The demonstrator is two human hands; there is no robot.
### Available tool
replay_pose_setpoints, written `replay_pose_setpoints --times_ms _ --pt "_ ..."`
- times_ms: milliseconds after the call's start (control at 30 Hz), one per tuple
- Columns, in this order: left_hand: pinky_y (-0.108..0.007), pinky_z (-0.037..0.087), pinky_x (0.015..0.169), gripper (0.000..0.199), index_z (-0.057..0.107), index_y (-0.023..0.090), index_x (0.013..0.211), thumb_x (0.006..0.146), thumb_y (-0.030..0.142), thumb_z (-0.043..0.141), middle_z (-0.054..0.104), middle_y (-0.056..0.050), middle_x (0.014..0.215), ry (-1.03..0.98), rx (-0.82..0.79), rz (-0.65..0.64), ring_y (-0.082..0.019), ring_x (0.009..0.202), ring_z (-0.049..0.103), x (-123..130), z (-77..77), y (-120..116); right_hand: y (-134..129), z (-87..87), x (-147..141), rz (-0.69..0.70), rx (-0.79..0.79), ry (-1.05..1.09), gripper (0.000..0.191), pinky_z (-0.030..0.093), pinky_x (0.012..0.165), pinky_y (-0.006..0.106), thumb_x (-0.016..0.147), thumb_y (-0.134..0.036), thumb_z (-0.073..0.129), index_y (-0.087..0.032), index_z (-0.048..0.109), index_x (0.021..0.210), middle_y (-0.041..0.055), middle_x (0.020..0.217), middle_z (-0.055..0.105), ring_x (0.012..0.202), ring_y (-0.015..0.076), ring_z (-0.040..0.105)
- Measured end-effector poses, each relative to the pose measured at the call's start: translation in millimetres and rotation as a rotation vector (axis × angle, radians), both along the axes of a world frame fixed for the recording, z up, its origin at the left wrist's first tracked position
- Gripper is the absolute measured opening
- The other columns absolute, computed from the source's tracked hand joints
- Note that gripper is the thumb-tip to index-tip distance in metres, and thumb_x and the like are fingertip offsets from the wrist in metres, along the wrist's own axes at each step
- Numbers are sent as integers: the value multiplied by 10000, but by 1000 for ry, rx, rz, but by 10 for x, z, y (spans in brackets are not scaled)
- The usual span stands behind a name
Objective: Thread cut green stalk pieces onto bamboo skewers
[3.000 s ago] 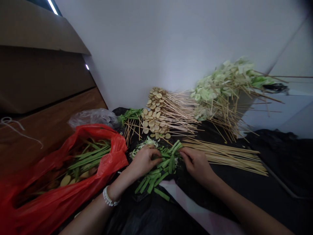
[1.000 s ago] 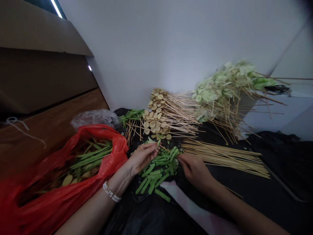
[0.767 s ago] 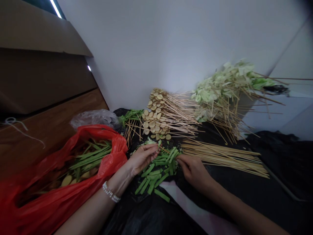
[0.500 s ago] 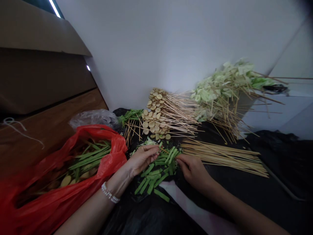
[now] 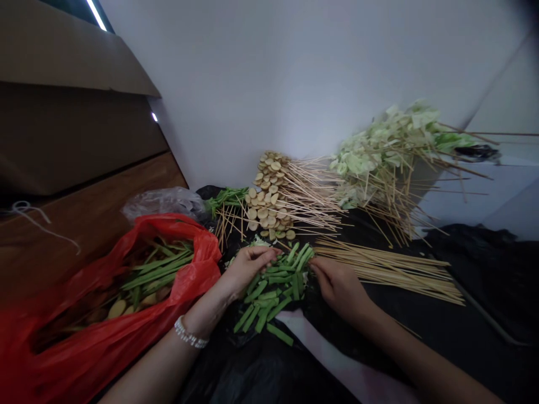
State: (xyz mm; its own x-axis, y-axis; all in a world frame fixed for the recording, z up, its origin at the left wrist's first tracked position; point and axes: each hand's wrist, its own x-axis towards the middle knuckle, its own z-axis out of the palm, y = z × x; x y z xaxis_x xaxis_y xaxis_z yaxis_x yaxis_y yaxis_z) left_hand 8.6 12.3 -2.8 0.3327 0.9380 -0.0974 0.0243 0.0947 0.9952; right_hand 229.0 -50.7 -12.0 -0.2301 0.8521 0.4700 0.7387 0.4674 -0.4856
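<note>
**Green bean pieces (image 5: 261,311) between two hands**

Near, the pieces lie on black plastic (image 5: 252,373). The right hand (image 5: 343,286) pinches a skewer (image 5: 283,244) threaded with some; what the left hand (image 5: 246,272) grips, I cannot tell. Left, a red bag (image 5: 206,252); right, bare sticks (image 5: 391,269). Farther, skewered round slices (image 5: 269,196); far right, leafy skewers (image 5: 379,148).

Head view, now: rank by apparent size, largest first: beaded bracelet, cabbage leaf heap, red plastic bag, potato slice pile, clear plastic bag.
1. Red plastic bag
2. Cabbage leaf heap
3. Potato slice pile and clear plastic bag: too alike to rank
4. Beaded bracelet
</note>
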Motion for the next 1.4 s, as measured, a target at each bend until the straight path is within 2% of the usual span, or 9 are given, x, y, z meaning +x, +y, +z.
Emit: replay_pose_setpoints --times_ms 133,200,433,600,733,967,1100,1233,1400 --pt "-249 413 669 117 769 178 760 695 269 736 696 -54 768 376 339 -14 -160 709 585 -131 4 106 36 -16 52 -28 11 18 237 453 713 275 923 -202 398 -192 621 844 53 823 691 765 181 638" --pt "-245 401 644 68 764 196 733 693 233 724 678 -40 733 492 430 -65 -158 686 576 -160 -30 120 38 -23 50 -27 9 13 244 455 716 276 923 -204 396 -194 624 836 55 836 695 764 179 637" --pt "-237 373 638 69 742 221 750 685 203 727 639 -11 731 656 581 -219 -155 694 560 -123 -145 55 27 -27 24 -20 -26 -3 246 452 703 276 921 -202 389 -192 627 860 53 825 684 764 180 634" --pt "-252 358 676 113 726 225 802 693 194 722 625 -23 786 753 696 -210 -176 762 550 -86 -138 -8 27 -38 18 -4 -36 2 255 461 737 282 925 -203 381 -187 626 856 60 851 687 799 184 638" --pt "-264 374 715 75 713 216 786 723 181 694 638 -36 811 725 683 -188 -188 792 558 -65 -95 -23 25 -40 17 -2 -14 12 245 471 745 281 919 -199 392 -192 630 858 58 845 693 799 182 643" --pt "-269 404 728 100 741 220 811 715 203 717 703 -29 794 432 489 24 -184 759 589 -64 -15 23 23 -47 25 -16 9 24 234 472 751 290 920 -201 403 -192 636 893 61 879 698 814 189 645" --pt "-250 443 756 187 759 182 855 669 202 773 729 -49 857 84 162 124 -173 819 621 -51 -11 55 17 -46 25 2 -11 18 243 465 737 284 926 -198 393 -198 630 873 54 862 694 788 179 638" --pt "-194 470 649 220 739 127 846 638 153 809 710 -47 781 -326 -277 146 -98 692 611 -32 15 66 4 -29 12 25 -28 9 237 455 740 279 925 -195 398 -197 624 852 52 821 685 792 179 629" --pt "-171 497 621 161 718 105 831 681 77 770 696 -52 789 -470 -426 127 -79 670 617 -25 48 61 -15 -25 -9 39 -34 -5 247 443 707 273 929 -189 391 -191 629 863 53 815 678 762 174 618"
